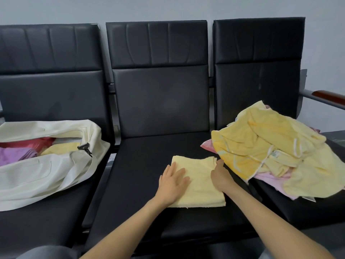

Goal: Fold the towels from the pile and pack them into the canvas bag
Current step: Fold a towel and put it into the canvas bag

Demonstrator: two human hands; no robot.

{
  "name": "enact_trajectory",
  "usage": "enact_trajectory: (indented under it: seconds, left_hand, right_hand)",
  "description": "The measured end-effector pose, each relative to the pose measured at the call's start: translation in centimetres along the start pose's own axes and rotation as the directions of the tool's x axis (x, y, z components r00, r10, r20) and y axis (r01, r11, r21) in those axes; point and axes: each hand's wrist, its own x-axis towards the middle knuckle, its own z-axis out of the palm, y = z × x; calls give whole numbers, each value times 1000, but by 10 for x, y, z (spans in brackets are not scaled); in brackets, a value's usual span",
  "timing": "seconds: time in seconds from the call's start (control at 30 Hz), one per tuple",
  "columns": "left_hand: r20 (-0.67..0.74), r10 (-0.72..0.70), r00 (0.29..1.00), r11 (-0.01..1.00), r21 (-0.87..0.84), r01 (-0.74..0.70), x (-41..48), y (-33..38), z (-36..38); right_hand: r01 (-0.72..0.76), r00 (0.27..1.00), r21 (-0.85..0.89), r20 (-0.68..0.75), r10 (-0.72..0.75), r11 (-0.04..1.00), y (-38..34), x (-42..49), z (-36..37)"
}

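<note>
The folded yellow towel (203, 186) lies flat on the middle seat (141, 165) of a row of three black padded seats, toward its front right part. It makes a neat rectangle with its edges roughly squared.

My left hand (172, 182) rests palm down on the towel's left side. Its fingers are straight and slightly spread, pressing the cloth and gripping nothing. My right hand (221, 175) sits at the towel's right edge with its back toward the camera and its thumb pointing up. Its fingers bend down out of sight, so I cannot tell whether they pinch the edge or only touch it.

The canvas bag (37, 174) is cream-coloured and lies slumped on the left seat (46, 230), well apart from the folded towel, with its mouth open. Inside I see a red towel (37, 142), a purple towel (15, 156) and a pale yellow towel (59, 148). A black clip (85, 148) hangs on the bag's rim.

The pile (270, 146) of unfolded towels sprawls over the right seat (298, 212), mostly yellow with pink cloth (207, 145) showing underneath. Its near left edge spills onto the middle seat, just beside my right hand.

A brown armrest (328, 96) juts out at the far right, and a pale wall (168, 8) stands behind the seat backs.
</note>
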Motion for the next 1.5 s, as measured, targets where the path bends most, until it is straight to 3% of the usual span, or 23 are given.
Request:
enact_trajectory:
  seconds: [0.17,0.27,0.33,0.43,0.5,0.6,0.67,0.73,0.83,0.93,1.03,1.1,1.17,1.23,1.33,1.4,1.5]
  left_hand:
    - [216,-20,976,946,319,-51,4,4,5]
    - [253,-47,966,914,402,-60,3,4,7]
    - [260,-58,964,904,423,-60,4,3,8]
    - [249,-52,967,908,415,-58,3,3,8]
    - [228,-38,973,925,376,-52,2,0,9]
    - [149,25,988,974,219,-58,2,-3,7]
    - [48,0,999,998,-70,3,2,-4,0]
    - [-19,-171,985,929,-336,155,3,-6,-10]
    - [46,-307,951,888,-346,304,7,-10,-20]
    - [127,-294,947,895,-312,320,8,-4,-22]
    - [228,-260,938,834,-437,337,6,-1,-31]
    - [320,-188,929,721,-597,351,3,0,-42]
    - [350,-145,926,582,-726,366,-1,-3,-54]
    - [289,-148,946,525,-788,322,-4,-7,-63]
    - [108,-193,975,510,-838,193,-7,-17,-69]
    - [70,-142,987,548,-825,138,-10,-18,-75]
    - [38,-64,997,673,-736,71,-14,-21,-82]
  right_hand:
    - [50,998,-225,43,-41,973,2,0,-2]
    - [233,943,-518,-86,-322,823,5,-4,4]
    - [390,891,-551,24,-453,738,7,-7,10]
    - [429,903,-537,266,-337,726,17,-10,18]
    - [399,915,-537,290,-281,743,25,-11,17]
    - [319,947,-527,144,-287,787,34,-13,10]
    - [204,969,-517,-12,-245,832,34,-13,8]
    - [68,987,-494,-92,-130,867,30,-13,7]
    - [-58,998,-427,-44,43,902,24,-8,5]
    - [-78,995,-355,25,93,932,19,-2,1]
    - [-76,990,-206,102,99,976,17,4,0]
    - [-104,981,150,179,76,983,13,6,-5]
    - [-179,959,534,282,25,826,9,4,-10]
    - [-180,947,709,312,-75,681,1,1,-14]
    - [-114,960,794,243,-141,597,-11,-4,-17]
    - [-76,935,804,264,-239,590,-16,-8,-19]
    - [-7,850,733,362,-382,680,-21,-14,-24]
